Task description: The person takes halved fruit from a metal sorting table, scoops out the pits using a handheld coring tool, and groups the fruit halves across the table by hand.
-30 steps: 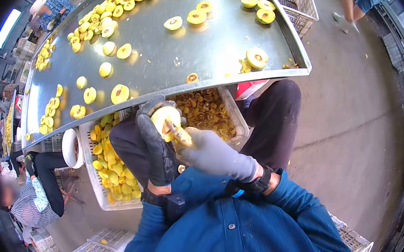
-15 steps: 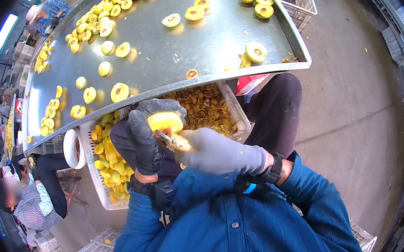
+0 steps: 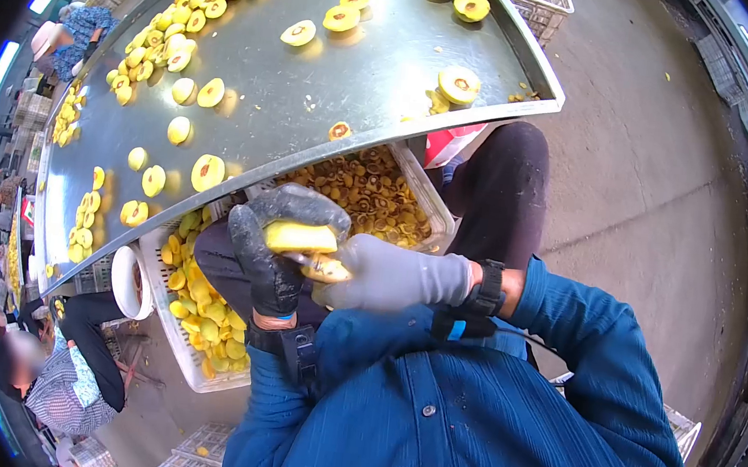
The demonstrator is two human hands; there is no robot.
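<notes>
My left hand (image 3: pixel 268 241), in a dark, smeared glove, is closed around a yellow peach half (image 3: pixel 301 238) just beyond the table's near edge. My right hand (image 3: pixel 388 274), in a light grey glove, grips a small pitting knife (image 3: pixel 326 270) with a yellowish handle. Its short metal blade points left, against or just below the peach's lower side; the exact contact is hidden. Beneath the hands, a crate (image 3: pixel 432 199) holds brown pit pieces and scraps. By my left knee stands a white crate (image 3: pixel 187 367) filled with yellow peach halves.
A metal table (image 3: pixel 257 130) with a raised rim carries scattered peach halves (image 3: pixel 207 173) and a pile at its far left. A white bucket (image 3: pixel 133 283) stands left, near a seated person (image 3: pixel 71 384). Another crate (image 3: pixel 543 14) is beyond the table's right corner.
The peach half has turned in my left hand, its cut face less visible now. My right hand has tilted with the knife. The whole view has shifted slightly.
</notes>
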